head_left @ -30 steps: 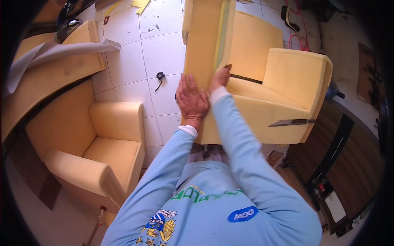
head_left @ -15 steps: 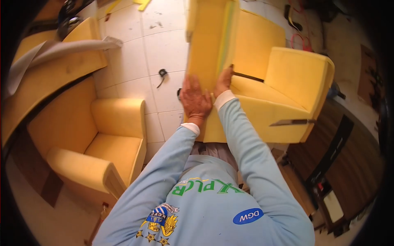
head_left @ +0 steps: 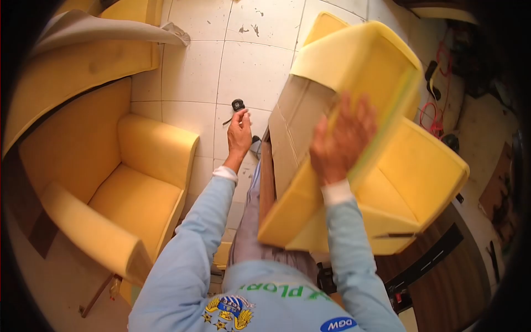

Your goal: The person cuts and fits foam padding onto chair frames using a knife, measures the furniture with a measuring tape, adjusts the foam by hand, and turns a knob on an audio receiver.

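The chair [head_left: 387, 171] is standing at our right. Our right hand [head_left: 343, 138] is resting on its arm [head_left: 383, 66], fingers spread wide, gripping nothing. Our left hand [head_left: 239, 135] is hanging near the tape [head_left: 238, 104], fingers bent; we cannot tell if it is holding anything.

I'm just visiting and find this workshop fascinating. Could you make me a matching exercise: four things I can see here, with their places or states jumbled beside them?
Things:
1. Small black rounded object
2. Long greyish flexible sheet
3. Person's bare left hand
4. Person's bare right hand

Places or states:
A. Blurred, fingers spread, over a yellow padded surface
B. Draped across yellow padded furniture at upper left
C. Lying on the white floor tiles
D. Fingers bent, clear of the padded surfaces

Right pairs: 1-C, 2-B, 3-D, 4-A.
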